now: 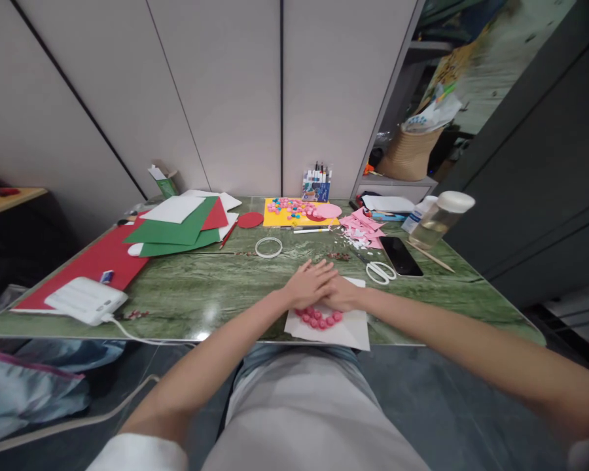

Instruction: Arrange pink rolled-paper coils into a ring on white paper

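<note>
My left hand (309, 284) lies across my right hand (344, 294), its fingers stretched out and apart. Beneath it, my right hand rests palm down, looking flat; its fingers are partly covered. Both hands are over a sheet of white paper (351, 330) at the table's front edge. Several dark pink balls (322, 322) form a curved row on the paper, just on the near side of my hands. Whatever lies directly beneath the palms is hidden.
Scissors (380, 271), a phone (401, 256) and a lidded jar (440, 219) are to the right. Behind are a white ring (268, 247) and a yellow sheet (271, 221) with coloured balls. Green paper (171, 229) and a white power bank (86, 299) lie left.
</note>
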`<state>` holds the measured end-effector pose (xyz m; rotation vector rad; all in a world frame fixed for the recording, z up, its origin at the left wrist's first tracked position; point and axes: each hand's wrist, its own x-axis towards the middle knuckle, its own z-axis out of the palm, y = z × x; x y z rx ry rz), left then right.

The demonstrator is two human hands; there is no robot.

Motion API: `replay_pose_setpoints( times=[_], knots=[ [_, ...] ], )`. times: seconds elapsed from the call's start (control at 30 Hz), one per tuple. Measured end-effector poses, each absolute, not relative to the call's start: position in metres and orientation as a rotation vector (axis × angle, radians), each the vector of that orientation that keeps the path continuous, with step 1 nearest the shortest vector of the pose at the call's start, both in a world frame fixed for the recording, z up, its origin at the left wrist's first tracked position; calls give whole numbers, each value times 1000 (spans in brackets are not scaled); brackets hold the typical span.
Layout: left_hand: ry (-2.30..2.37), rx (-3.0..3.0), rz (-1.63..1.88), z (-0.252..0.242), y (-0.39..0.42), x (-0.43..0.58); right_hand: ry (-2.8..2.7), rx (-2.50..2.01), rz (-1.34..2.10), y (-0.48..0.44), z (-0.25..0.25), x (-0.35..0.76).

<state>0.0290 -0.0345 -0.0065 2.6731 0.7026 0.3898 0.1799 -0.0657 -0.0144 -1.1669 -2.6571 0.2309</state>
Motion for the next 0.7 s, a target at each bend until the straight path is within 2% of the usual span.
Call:
replay_pose_setpoints(
  times=[0.17,0.47,0.57,0.7],
  knots=[
    [710,2822,429,-23,-43,32,-2628,-1228,252,-70,-31,181],
    [723,2825,373,-16,-41,30,-2529,-1097,383,-62,-35,187],
    [752,2784,317,-2,-48,29,-2316,-1034,374,-67,-28,178],
    [677,2834,465,10,-72,27,-1745,-1043,294,-83,-26,139]
  ],
)
